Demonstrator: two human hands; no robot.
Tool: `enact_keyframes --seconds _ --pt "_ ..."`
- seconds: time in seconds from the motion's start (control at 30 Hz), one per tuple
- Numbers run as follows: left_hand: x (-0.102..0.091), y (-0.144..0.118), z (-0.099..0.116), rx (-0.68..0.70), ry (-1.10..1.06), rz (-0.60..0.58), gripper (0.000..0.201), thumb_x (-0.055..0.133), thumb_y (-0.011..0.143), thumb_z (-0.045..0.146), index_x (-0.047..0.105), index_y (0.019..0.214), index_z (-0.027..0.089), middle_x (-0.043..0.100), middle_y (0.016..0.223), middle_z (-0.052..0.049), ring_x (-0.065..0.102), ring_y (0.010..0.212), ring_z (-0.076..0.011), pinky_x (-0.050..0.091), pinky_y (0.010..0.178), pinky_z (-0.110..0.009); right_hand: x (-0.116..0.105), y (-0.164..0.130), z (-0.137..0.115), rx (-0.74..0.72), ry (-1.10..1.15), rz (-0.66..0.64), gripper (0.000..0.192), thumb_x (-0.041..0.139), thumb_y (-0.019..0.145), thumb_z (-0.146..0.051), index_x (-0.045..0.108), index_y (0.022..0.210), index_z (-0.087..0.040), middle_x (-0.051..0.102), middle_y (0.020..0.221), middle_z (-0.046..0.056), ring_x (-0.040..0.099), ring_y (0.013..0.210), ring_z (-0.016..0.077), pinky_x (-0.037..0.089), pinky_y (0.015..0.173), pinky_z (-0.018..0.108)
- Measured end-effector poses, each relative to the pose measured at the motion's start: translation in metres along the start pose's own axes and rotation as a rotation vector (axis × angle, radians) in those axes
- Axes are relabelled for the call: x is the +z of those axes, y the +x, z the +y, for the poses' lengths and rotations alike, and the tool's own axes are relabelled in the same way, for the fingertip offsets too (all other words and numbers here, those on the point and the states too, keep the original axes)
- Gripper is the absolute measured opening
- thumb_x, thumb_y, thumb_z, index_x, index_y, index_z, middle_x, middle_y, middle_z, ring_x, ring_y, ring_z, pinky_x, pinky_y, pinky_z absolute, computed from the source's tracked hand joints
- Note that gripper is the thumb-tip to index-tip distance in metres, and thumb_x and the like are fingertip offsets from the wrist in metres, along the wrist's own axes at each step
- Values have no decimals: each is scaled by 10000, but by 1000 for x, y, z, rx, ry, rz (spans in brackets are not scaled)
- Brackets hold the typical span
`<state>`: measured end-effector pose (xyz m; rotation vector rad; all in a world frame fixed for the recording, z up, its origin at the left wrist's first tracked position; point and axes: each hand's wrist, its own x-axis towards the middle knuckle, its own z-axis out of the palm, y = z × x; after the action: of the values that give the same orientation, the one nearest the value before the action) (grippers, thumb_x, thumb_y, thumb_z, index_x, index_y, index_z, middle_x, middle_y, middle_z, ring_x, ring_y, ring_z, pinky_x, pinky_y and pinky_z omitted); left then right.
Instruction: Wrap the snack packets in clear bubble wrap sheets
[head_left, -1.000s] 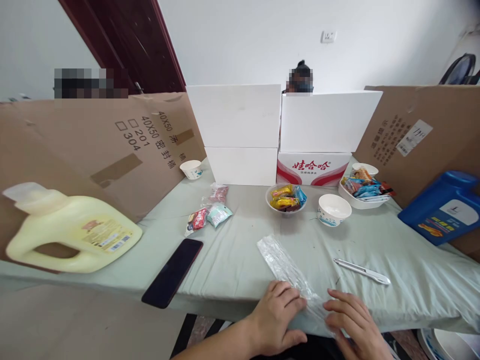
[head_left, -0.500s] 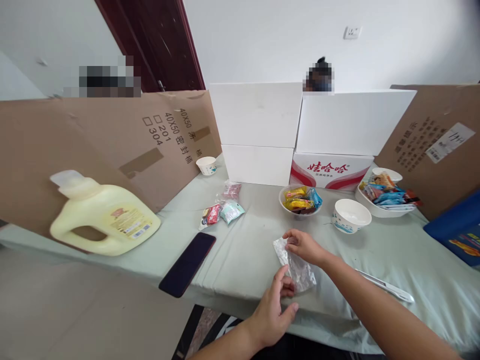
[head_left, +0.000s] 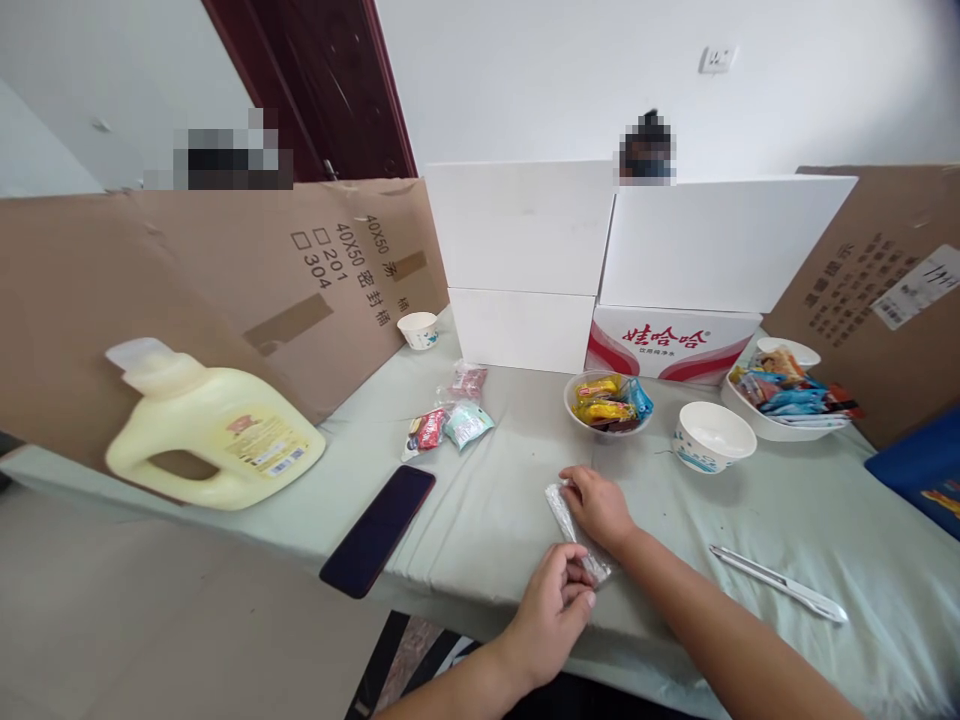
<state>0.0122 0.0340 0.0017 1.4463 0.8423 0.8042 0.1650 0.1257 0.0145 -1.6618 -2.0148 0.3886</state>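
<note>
A crinkled clear plastic bag (head_left: 561, 510), now a narrow folded strip, lies on the table near its front edge. My left hand (head_left: 559, 605) grips its near end between thumb and fingers. On the far end my right hand (head_left: 596, 505) has its fingers curled down over the plastic, and part of the strip is hidden beneath it. Beyond the right hand stands a clear bowl (head_left: 609, 430) of yellow and blue wrapped snacks. A white paper bowl (head_left: 714, 440) is to the right of that.
Left of the hands lie a black phone (head_left: 379, 530) and several small snack packets (head_left: 450, 425). A cream jug (head_left: 217, 435) rests on its side farther left. White tongs (head_left: 780, 583) are at right, below a snack-filled tray (head_left: 787, 430). White boxes (head_left: 525, 260) wall off the back; people are behind.
The plastic bag has gone from a wide flat sheet to a narrow strip. My left fingers have closed on its near end, and my right hand has pressed lower over the far end.
</note>
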Motion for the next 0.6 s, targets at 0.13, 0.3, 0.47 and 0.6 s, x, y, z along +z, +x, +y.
enact_keyframes --seconds 0.13,0.3,0.47,0.6 --pt "-17 14 19 203 465 179 252 509 841 140 512 1087 195 521 1094 -102 559 913 -202 517 775 -369 3 -3 -3 -47 -108 -4 241 435 928 -182 607 1097 -198 659 1030 75 607 968 195 417 828 290" --pt "-37 50 26 487 912 75 63 538 862 187 597 885 185 579 962 -78 529 975 -250 455 901 -447 4 -5 -4 -88 -202 -10 238 432 939 -174 591 1112 -209 640 980 56 597 909 180 403 771 269" --pt "-40 64 13 416 1087 67 81 640 804 239 589 777 182 561 945 -69 503 979 -252 411 938 -457 1 -4 -4 -86 -291 31 208 458 945 -238 596 1094 -196 619 1006 79 549 956 214 380 823 307" --pt "-39 62 13 397 1075 68 110 669 774 232 572 758 183 543 933 -51 495 960 -234 400 924 -430 -16 -1 14 -46 -357 76 198 452 936 -233 619 1011 -157 607 983 123 525 948 257 370 836 368"
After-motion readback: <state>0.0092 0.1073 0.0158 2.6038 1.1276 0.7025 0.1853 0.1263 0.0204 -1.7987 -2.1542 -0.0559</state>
